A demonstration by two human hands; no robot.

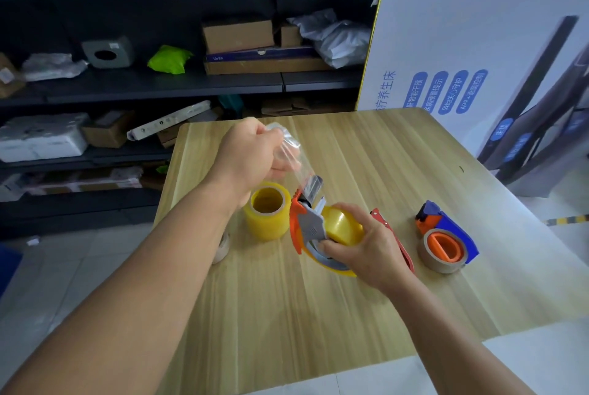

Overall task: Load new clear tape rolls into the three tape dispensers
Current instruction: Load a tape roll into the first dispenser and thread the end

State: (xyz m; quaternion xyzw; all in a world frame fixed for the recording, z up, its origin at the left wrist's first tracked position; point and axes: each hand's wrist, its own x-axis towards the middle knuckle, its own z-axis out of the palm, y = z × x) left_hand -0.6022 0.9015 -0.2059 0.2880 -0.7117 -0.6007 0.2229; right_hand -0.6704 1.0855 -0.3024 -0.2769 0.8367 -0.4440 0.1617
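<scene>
My right hand [360,244] grips an orange-and-grey tape dispenser [307,225] with a yellowish clear tape roll [342,227] seated in it, held just above the wooden table [287,315]. My left hand [251,155] pinches the free end of the tape strip [291,152], pulled up and away from the dispenser's blade. A spare roll of clear tape [267,210] stands upright on the table just left of the dispenser. A red dispenser [393,236] lies partly hidden behind my right hand. At the right sits a blue-and-orange dispenser [446,235] with a brown core on its hub.
An empty tape core [223,248] lies at the table's left edge, partly under my left forearm. Dark shelves [143,85] with boxes and parcels stand behind the table. A large white printed carton [478,43] leans at the back right.
</scene>
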